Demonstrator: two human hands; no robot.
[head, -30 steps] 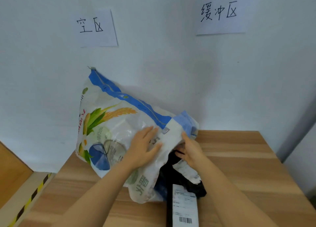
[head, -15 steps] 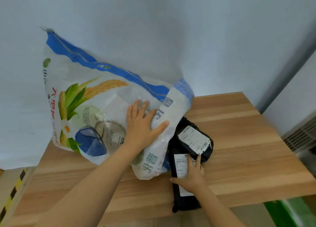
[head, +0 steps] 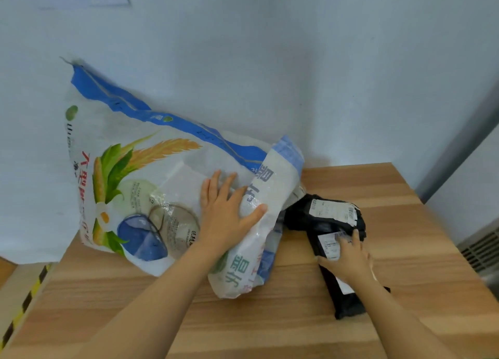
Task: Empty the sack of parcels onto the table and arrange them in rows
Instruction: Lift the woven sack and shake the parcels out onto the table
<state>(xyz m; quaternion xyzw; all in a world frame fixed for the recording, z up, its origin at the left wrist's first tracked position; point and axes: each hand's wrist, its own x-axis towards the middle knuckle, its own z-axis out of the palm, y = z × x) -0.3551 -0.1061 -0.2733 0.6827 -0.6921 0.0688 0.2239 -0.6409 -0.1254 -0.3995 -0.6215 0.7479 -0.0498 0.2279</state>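
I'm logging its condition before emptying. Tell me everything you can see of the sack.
The sack is white, woven-looking plastic with a blue band along its top edge, printed with corn, a wheat ear, a blue bowl and red and green characters. It bulges, so something seems to be inside. It sits tilted on the wooden table, apparently leaning back against the wall, its open end folded over to the right beside a black parcel. The left hand lies flat on it, fingers spread.

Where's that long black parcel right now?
In the head view, the long black parcel lies on the wooden table, right of the sack, under the right hand, its far end touching a second black parcel.
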